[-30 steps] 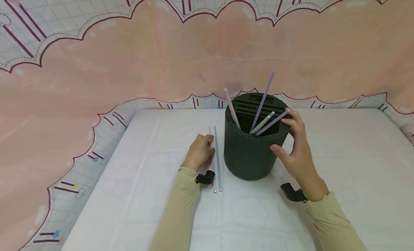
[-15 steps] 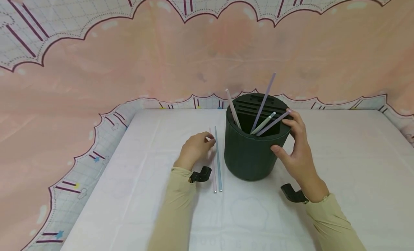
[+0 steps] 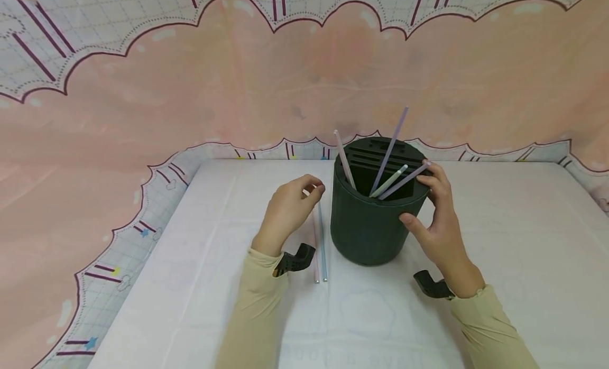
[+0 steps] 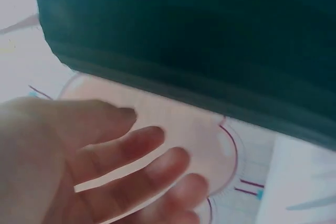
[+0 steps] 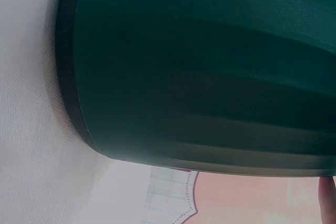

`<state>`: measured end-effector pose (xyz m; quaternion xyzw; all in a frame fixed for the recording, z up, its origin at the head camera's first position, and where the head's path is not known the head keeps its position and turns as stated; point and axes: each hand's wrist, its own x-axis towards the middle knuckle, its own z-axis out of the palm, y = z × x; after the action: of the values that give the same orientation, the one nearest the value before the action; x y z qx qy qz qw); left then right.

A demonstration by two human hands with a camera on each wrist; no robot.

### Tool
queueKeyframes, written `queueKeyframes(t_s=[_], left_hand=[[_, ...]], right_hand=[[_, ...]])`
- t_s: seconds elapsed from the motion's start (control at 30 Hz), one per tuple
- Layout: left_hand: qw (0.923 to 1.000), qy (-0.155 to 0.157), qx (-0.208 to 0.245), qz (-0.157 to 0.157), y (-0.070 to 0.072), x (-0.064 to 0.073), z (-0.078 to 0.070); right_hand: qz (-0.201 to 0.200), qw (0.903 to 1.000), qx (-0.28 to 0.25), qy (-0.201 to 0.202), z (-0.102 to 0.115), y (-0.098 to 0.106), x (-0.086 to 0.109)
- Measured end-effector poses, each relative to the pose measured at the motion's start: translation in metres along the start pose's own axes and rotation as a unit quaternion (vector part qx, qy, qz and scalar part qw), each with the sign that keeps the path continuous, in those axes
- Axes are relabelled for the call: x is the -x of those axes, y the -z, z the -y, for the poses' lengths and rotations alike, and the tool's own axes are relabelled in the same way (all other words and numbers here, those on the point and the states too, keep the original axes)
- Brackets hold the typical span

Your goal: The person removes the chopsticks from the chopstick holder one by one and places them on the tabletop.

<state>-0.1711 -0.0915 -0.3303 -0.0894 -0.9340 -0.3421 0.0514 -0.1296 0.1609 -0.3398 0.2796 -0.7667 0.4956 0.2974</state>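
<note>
A dark green round bin (image 3: 371, 231) stands on the white table, its top partly covered by a slotted panel. Several straws lean in its opening: a pale pink straw (image 3: 343, 157) at the left, a tall purple straw (image 3: 389, 147), a pale green straw (image 3: 391, 180) and another purple one by the right fingers. My right hand (image 3: 440, 226) grips the bin's right side, thumb on the front and fingers at the rim. My left hand (image 3: 287, 210) hovers left of the bin, fingers loosely bent; the left wrist view shows nothing between them. Beneath it lie a pink straw (image 3: 316, 268) and a blue straw (image 3: 324, 252).
White cloth covers the table (image 3: 190, 305). A peach curtain (image 3: 238, 94) with a scalloped, checked border hangs behind the far edge and along the left side. Black wrist-worn cameras sit at both cuffs.
My left hand has lifted up off the straws on the table and moved slightly away from me. Both straws stay on the cloth. My right hand keeps its grip on the bin.
</note>
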Motion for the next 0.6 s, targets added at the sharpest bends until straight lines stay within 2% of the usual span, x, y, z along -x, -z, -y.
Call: queueKeyframes(t_s=[0.13,0.3,0.47,0.6], left_hand=[[0.9971,-0.051,0.019,-0.053,0.004,0.004,-0.011],[0.9859,-0.112,0.05,-0.114,0.007,0.011,-0.025],[0.9746,-0.15,0.072,-0.15,0.01,0.016,-0.035],[0.9624,-0.191,0.095,-0.168,0.01,0.017,-0.041]], right_hand=[[-0.001,1.0,0.002,-0.001,0.0,0.0,0.001],[-0.002,1.0,0.003,-0.005,0.0,0.0,0.001],[-0.001,1.0,0.004,-0.002,0.0,0.0,0.001],[0.0,1.0,0.002,0.0,0.0,0.0,0.001]])
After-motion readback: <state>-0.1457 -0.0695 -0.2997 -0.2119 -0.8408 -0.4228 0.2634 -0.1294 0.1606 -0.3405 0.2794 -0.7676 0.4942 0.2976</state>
